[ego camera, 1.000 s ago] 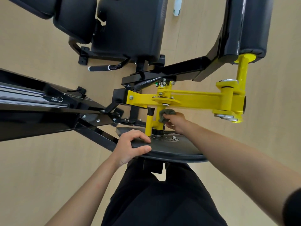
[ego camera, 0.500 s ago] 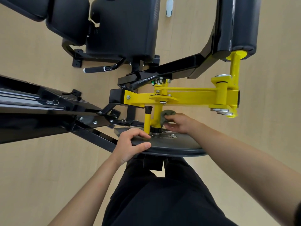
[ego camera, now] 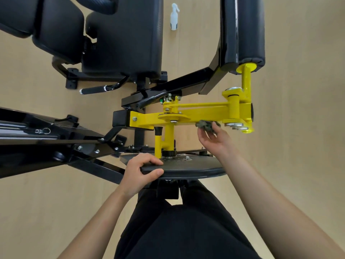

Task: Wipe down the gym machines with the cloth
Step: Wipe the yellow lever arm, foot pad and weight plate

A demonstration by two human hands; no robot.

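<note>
While the right hand (ego camera: 214, 141) pinches the cloth (ego camera: 205, 125) in its fingertips, the wad sits against the lower edge of the yellow arm (ego camera: 205, 109), between hub and far pivot. Left hand (ego camera: 139, 171) grips the rim of the black disc (ego camera: 196, 169), fingers curled over the top. Judgement: cloth is soft, light and limp, so best held as 1 wad, fingers behind it. Painted steel is probably slick; bolt heads could snag the fabric.

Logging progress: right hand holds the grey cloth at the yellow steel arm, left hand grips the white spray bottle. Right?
No: in the head view the left hand grips the black round plate; the white spray bottle sits on the floor.
</note>
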